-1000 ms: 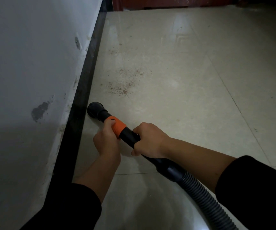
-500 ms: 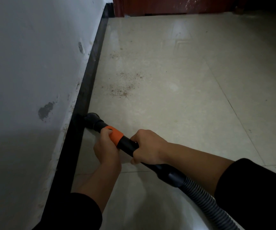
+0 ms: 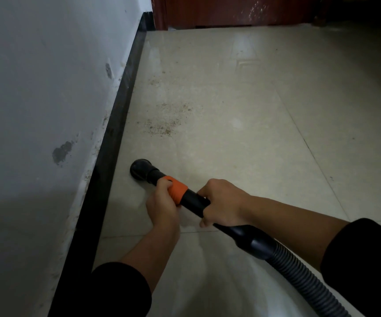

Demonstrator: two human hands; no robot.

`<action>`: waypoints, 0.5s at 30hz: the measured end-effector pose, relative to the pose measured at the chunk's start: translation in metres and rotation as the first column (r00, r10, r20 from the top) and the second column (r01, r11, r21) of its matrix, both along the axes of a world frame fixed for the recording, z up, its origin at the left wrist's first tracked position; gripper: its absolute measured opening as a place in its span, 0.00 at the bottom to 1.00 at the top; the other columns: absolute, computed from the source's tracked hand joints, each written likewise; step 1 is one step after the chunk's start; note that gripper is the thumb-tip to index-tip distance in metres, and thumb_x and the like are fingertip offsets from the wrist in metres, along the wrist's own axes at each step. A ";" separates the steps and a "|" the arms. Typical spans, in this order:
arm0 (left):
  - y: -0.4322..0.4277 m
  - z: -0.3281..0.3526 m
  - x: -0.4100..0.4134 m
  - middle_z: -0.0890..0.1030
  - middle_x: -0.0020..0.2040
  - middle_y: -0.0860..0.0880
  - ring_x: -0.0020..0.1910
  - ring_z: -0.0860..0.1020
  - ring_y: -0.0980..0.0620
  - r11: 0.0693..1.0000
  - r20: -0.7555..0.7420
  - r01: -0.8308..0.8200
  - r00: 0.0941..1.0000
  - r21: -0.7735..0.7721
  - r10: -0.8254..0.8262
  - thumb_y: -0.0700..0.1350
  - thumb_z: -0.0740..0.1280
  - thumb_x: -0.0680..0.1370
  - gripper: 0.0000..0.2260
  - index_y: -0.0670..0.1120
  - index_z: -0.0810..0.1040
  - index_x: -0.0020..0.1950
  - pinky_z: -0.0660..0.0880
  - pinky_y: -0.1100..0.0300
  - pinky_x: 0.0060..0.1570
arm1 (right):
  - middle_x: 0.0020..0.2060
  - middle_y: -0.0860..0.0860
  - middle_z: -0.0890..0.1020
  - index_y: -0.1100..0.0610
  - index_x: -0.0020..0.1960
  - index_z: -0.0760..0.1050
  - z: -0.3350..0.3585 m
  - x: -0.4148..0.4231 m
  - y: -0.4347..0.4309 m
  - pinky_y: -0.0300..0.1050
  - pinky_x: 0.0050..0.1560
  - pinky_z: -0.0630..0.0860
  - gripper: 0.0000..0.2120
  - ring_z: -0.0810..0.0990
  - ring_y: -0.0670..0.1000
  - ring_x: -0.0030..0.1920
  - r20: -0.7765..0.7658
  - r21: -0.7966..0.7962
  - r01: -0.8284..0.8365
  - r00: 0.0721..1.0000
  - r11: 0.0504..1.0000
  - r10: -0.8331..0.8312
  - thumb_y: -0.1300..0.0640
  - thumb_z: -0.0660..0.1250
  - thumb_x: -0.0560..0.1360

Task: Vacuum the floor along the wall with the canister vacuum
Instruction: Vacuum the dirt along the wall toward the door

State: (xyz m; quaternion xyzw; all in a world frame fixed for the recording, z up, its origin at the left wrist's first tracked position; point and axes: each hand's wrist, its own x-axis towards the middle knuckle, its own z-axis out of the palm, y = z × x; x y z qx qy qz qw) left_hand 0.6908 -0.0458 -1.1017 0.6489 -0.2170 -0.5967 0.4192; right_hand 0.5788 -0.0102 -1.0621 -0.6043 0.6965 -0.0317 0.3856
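The round black nozzle (image 3: 142,169) of my vacuum sits on the pale tiled floor (image 3: 242,106), close to the black skirting board (image 3: 116,133), with a strip of tile between them. My left hand (image 3: 162,202) grips the orange collar (image 3: 177,189) right behind the nozzle, fingers curled round it. My right hand (image 3: 224,203) is wrapped round the black tube (image 3: 194,201) just behind that. The ribbed hose (image 3: 299,275) runs back past my right sleeve (image 3: 368,266). Ahead of the nozzle lies a scatter of brown dirt (image 3: 164,124). The scuffed white wall (image 3: 36,88) rises on my left, and a dark red door (image 3: 230,10) stands at the far end.
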 end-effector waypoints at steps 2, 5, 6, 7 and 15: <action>0.003 0.000 -0.005 0.77 0.42 0.45 0.40 0.77 0.49 1.000 -0.020 0.025 0.999 0.012 -0.025 0.44 0.66 0.75 0.04 0.46 0.75 0.41 0.74 0.58 0.37 | 0.33 0.51 0.79 0.54 0.43 0.77 0.003 -0.007 0.005 0.39 0.31 0.69 0.10 0.77 0.50 0.34 -0.023 -0.007 0.002 1.000 1.000 -0.003 0.58 0.76 0.65; 0.006 -0.002 -0.012 0.79 0.44 0.44 0.42 0.78 0.48 0.996 -0.027 0.083 0.996 0.012 -0.083 0.45 0.66 0.75 0.05 0.45 0.76 0.42 0.74 0.59 0.36 | 0.33 0.50 0.78 0.53 0.43 0.78 0.006 -0.018 0.012 0.40 0.31 0.70 0.10 0.77 0.50 0.35 -0.049 -0.019 0.018 0.999 1.000 -0.019 0.57 0.77 0.65; 0.007 -0.002 -0.014 0.78 0.43 0.44 0.41 0.78 0.49 0.994 -0.021 0.105 0.994 0.012 -0.105 0.45 0.66 0.75 0.05 0.45 0.76 0.41 0.74 0.59 0.36 | 0.33 0.50 0.78 0.53 0.43 0.78 0.006 -0.021 0.015 0.40 0.32 0.70 0.10 0.77 0.50 0.35 -0.056 -0.020 0.026 0.998 0.999 -0.027 0.57 0.77 0.64; 0.009 -0.002 -0.017 0.78 0.41 0.45 0.40 0.78 0.49 0.992 -0.016 0.125 0.992 0.012 -0.125 0.45 0.67 0.75 0.06 0.44 0.76 0.41 0.74 0.58 0.37 | 0.33 0.49 0.78 0.52 0.43 0.77 0.007 -0.024 0.017 0.40 0.32 0.69 0.11 0.77 0.49 0.35 -0.060 -0.019 0.034 0.998 0.999 -0.035 0.56 0.77 0.64; 0.022 0.006 -0.037 0.78 0.39 0.45 0.39 0.78 0.50 0.976 -0.058 0.216 0.975 0.031 -0.214 0.45 0.66 0.76 0.06 0.44 0.76 0.41 0.75 0.59 0.39 | 0.33 0.48 0.77 0.52 0.42 0.76 0.012 -0.045 0.035 0.39 0.31 0.67 0.11 0.74 0.46 0.33 -0.083 -0.007 0.088 0.993 0.996 -0.088 0.57 0.77 0.65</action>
